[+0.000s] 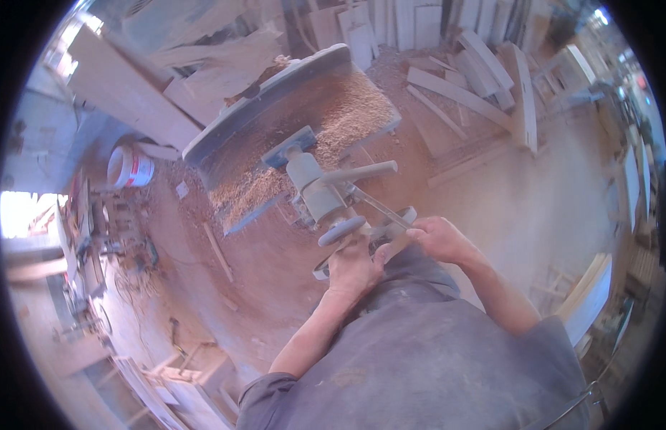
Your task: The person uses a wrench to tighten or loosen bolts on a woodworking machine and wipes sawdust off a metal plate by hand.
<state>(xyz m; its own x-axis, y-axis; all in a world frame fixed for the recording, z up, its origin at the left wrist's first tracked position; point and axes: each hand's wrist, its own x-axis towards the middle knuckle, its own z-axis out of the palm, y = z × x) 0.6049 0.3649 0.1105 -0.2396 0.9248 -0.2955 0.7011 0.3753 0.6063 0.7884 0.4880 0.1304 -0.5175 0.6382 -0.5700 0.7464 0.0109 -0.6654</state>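
While sawdust (340,115) covers the machine table (275,86), your left hand (353,266) and right hand (437,236) both grip the grey handwheel (369,231), fingers closed.

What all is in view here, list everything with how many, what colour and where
woodworking machine: one, grey-blue, centre, its table covered in sawdust
handwheel: one, grey, at the near end of the machine, under both hands
sawdust: a heap, tan, on the machine table and spilling to the floor
bucket: one, white with a red band, on the floor to the left
planks: many, pale wood, stacked and scattered upper right
boards: several, pale wood, leaning upper left
workbench: one, cluttered with tools, far left
floor: reddish-brown, dusty
left hand: on the handwheel's near side
right hand: gripping the handwheel's right side
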